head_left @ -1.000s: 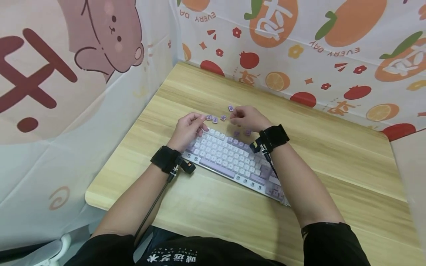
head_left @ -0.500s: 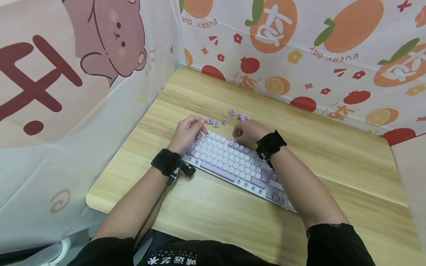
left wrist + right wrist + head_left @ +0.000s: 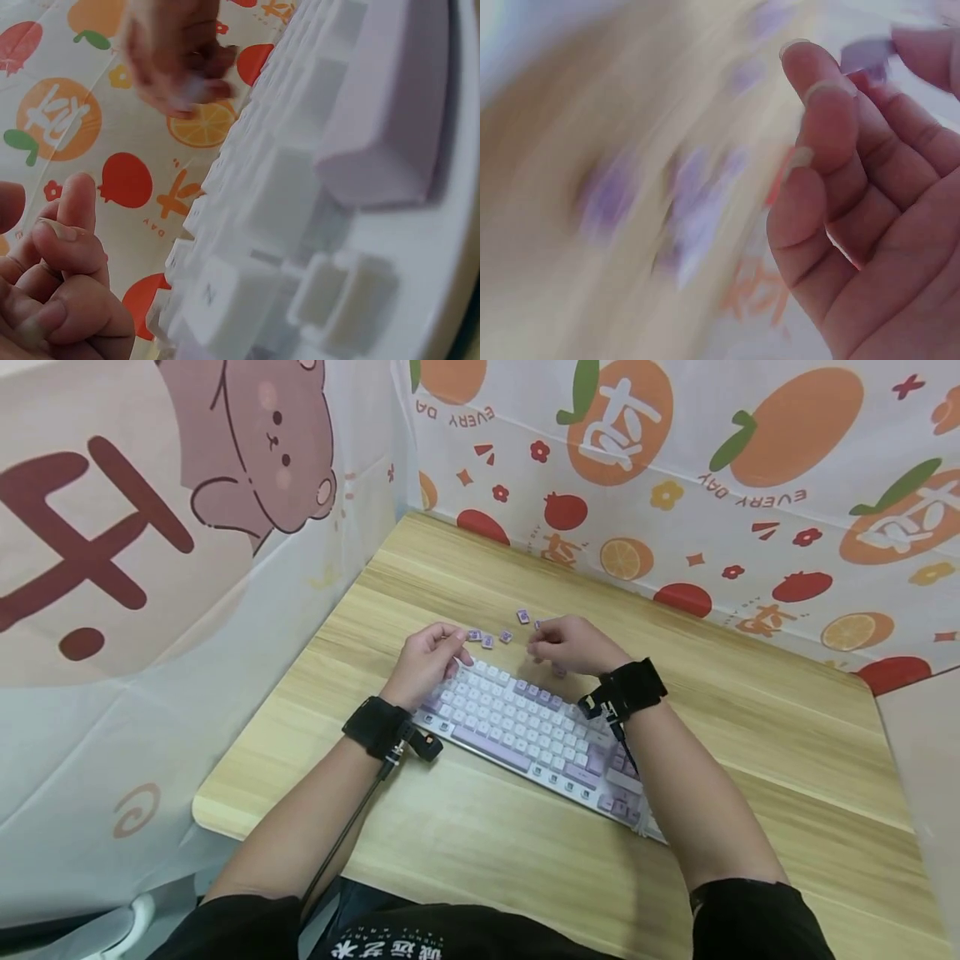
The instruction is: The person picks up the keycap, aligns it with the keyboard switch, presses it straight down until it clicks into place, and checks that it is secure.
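Note:
A white and lilac keyboard (image 3: pixel 510 714) lies at an angle on the table, with bare switch spots along its front row. My right hand (image 3: pixel 573 645) is above the table just beyond the keyboard's far edge. Its thumb and a fingertip pinch a lilac keycap (image 3: pixel 864 56), seen in the right wrist view. My left hand (image 3: pixel 426 662) stays by the keyboard's far left corner, its fingers loosely curled with nothing visible between them. Loose purple keycaps lie beyond the keyboard, among them one keycap (image 3: pixel 487 642) near the left fingertips and another (image 3: pixel 522 617) farther back.
The wooden table (image 3: pixel 450 568) ends at a patterned curtain (image 3: pixel 675 527) at the back and another curtain (image 3: pixel 247 610) on the left. In the right wrist view, a blurred cluster of keycaps (image 3: pixel 694 217) lies on the table. A cable runs along each wrist camera strap.
My right hand dipped to the table by the keyboard's far edge, took a keycap there, and has lifted slightly back and to the right. The left hand has barely moved.

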Motion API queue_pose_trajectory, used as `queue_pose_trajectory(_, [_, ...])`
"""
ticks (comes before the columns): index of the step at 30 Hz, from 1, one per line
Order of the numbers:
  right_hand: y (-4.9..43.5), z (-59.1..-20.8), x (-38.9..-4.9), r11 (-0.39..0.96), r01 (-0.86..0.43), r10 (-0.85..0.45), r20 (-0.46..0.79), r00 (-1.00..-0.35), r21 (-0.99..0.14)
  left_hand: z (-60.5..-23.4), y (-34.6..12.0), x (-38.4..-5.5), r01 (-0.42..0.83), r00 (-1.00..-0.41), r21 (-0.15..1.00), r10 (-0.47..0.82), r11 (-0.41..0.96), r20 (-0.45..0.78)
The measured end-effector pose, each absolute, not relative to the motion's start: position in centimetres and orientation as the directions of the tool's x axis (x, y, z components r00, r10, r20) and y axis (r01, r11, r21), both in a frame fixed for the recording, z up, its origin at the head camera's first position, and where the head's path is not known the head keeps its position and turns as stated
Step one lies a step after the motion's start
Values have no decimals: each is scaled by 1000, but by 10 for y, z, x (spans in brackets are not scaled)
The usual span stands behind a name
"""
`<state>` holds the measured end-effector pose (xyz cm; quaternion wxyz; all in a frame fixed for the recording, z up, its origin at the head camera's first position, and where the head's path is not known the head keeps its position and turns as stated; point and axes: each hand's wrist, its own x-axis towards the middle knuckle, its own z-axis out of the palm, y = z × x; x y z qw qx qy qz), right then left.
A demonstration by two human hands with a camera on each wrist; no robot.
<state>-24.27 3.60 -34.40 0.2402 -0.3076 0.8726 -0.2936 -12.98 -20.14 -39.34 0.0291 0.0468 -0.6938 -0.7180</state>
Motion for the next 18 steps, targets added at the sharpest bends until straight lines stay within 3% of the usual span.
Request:
queue_pose_trajectory(3, [34, -338, -232, 497, -259, -693, -200, -693, -828, -393, -200, -129, -17, -995, 999, -93, -37, -21])
queue_pose_trajectory(6, [30, -335, -223, 347, -152, -715, -156, -682, -925, -394, -198, -128, -7, -996, 1000, -86, -29, -10])
queue_pose_trajectory(9, [27, -333, -217, 265, -100, -731, -133, -669, -959, -395, -197, -128, -2, -996, 1000, -90, -27, -4])
queue_pose_trajectory(18, [28, -334, -217, 258, -62, -708, -145, -691, -964, -394, -196, -129, -7, -996, 1000, -89, -13, -9])
